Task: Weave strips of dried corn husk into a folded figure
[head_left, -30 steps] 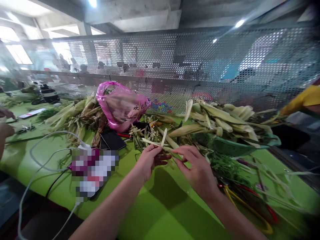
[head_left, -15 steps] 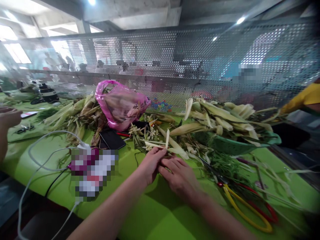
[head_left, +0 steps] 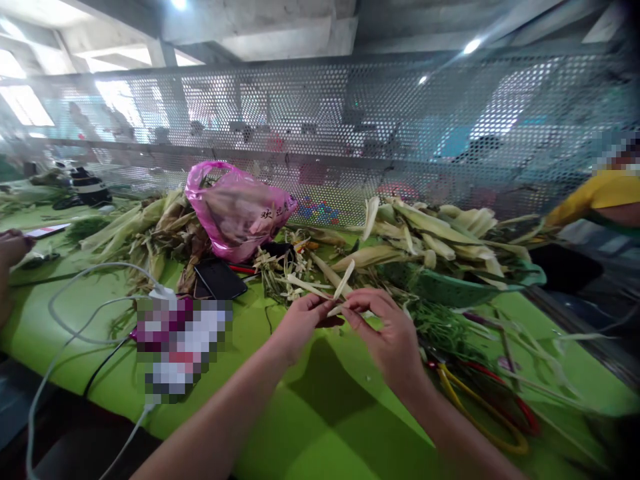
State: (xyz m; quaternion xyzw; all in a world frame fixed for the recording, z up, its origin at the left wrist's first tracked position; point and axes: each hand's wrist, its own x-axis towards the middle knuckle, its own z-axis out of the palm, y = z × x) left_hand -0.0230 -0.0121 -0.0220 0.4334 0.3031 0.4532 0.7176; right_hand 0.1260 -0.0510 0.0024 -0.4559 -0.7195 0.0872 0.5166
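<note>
Pale strips of corn husk [head_left: 345, 280] cross one another between my two hands, above the green tabletop [head_left: 320, 400]. My left hand [head_left: 305, 327] pinches the strips near where they cross. My right hand [head_left: 383, 333] has thumb and forefinger closed on the end of a husk strip, close beside the left fingertips. Behind the hands lies a heap of small plaited husk pieces [head_left: 280, 270]. Dried corn husks [head_left: 440, 233] are piled on a green basket [head_left: 450, 287] at the right. Scissors with yellow and red handles [head_left: 480, 413] lie right of my right hand.
A pink plastic bag [head_left: 240, 213] stands at the back, with more husks [head_left: 170, 233] left of it. A black phone [head_left: 220, 279], a power strip [head_left: 193, 353] and a white cable [head_left: 55, 333] lie at left. People sit at both sides. A perforated metal screen [head_left: 320, 107] runs behind.
My right hand has moved right and up, turning so its pinched fingers show. The upright husk strip now leans to the right. The view has shifted slightly.
</note>
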